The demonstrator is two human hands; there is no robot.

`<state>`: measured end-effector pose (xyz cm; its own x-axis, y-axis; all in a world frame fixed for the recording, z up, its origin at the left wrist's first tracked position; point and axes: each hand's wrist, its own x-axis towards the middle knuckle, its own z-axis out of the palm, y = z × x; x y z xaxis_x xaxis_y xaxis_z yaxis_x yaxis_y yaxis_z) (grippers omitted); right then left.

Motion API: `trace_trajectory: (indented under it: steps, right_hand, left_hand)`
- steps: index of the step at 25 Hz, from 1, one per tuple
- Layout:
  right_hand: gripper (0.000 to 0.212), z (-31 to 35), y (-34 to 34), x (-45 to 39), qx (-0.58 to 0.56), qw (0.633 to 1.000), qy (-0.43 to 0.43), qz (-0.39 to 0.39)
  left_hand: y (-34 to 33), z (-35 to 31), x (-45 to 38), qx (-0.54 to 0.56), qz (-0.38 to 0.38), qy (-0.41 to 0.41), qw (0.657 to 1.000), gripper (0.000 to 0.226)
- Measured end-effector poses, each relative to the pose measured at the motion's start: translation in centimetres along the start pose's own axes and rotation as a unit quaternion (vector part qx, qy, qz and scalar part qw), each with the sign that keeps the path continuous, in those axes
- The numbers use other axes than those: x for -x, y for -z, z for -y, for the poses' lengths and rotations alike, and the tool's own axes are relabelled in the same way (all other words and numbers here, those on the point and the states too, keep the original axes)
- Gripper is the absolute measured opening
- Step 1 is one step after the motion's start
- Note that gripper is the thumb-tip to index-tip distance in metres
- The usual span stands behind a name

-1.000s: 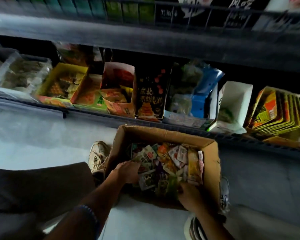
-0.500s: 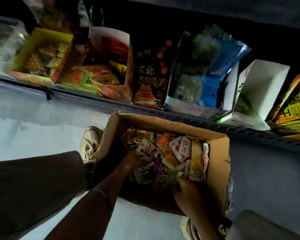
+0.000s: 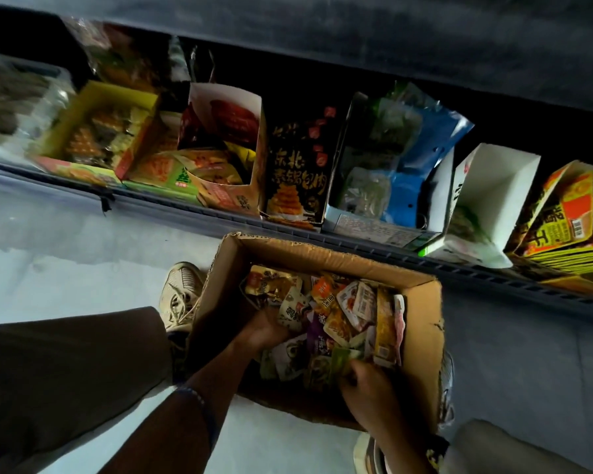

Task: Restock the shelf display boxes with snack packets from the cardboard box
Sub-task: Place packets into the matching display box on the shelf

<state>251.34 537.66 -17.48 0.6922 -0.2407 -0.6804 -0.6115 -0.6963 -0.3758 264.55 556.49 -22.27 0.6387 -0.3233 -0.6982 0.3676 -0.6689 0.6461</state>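
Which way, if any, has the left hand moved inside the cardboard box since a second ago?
Yes. The left hand has pushed deeper among the snack packets, away from the cardboard box near wall.

Pale glossy floor under a dim, dark grey shelf rail.

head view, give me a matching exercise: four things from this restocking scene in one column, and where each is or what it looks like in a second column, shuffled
Things:
1. cardboard box
2. black display box
3. left hand
4. white display box

Descriptions:
A. on the shelf, its white inside showing, tilted
B. on the floor below the shelf, filled with mixed snack packets
C. on the shelf, with yellow characters on its front
D. reaching in among the packets at the box's left side

Pairs: 1-B, 2-C, 3-D, 4-A
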Motion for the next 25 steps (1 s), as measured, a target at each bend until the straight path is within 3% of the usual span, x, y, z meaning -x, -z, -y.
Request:
trace_trajectory:
  steps: [4, 7, 9, 11, 13, 15, 16, 18, 20, 22, 25]
  right_hand:
    - [0.012, 1.0, 1.1, 0.4, -0.040, 0.998, -0.041, -0.010]
    - [0.012, 2.9, 2.2, 1.3, -0.064, 0.996, -0.017, -0.052]
    - [0.013, 5.0, 3.5, 2.5, -0.145, 0.988, 0.017, -0.057]
    - [0.012, 7.5, 5.3, 4.3, -0.370, 0.929, 0.017, -0.004]
    - [0.028, 9.7, 7.2, 5.7, -0.561, 0.825, 0.023, 0.068]
    - [0.047, 11.5, 9.7, 6.9, -0.643, 0.762, 0.050, 0.058]
    - [0.058, 12.3, 11.3, 7.5, -0.665, 0.743, 0.058, 0.041]
    - [0.070, 13.9, 14.5, 9.1, -0.696, 0.711, 0.093, 0.039]
    - [0.060, 15.3, 17.6, 11.0, -0.710, 0.690, 0.136, 0.033]
    - [0.041, 16.5, 20.6, 13.3, -0.691, 0.702, 0.173, -0.027]
    - [0.037, 17.7, 24.4, 16.0, -0.682, 0.692, 0.226, -0.066]
  left_hand:
    - [5.9, -2.2, 4.5, -0.100, -0.007, -0.032, 0.995, 0.025]
    - [9.6, -5.2, 8.9, -0.128, -0.038, -0.091, 0.987, 0.030]
    - [11.0, -7.4, 11.7, -0.106, -0.061, -0.119, 0.985, 0.032]
    - [12.2, -9.2, 14.3, -0.023, -0.085, -0.129, 0.988, 0.024]
    - [13.6, -11.1, 16.5, 0.079, -0.104, -0.115, 0.985, 0.028]
    - [14.7, -13.5, 19.1, 0.135, -0.097, -0.138, 0.976, 0.044]
    - [15.2, -14.6, 20.1, 0.158, -0.088, -0.154, 0.971, 0.049]
    - [15.2, -17.1, 22.1, 0.209, -0.063, -0.176, 0.960, 0.038]
    - [14.9, -19.1, 23.2, 0.258, -0.031, -0.167, 0.951, 0.031]
    - [14.7, -21.0, 24.3, 0.295, -0.009, -0.152, 0.943, 0.026]
    - [15.8, -23.8, 26.4, 0.311, 0.009, -0.173, 0.934, 0.025]
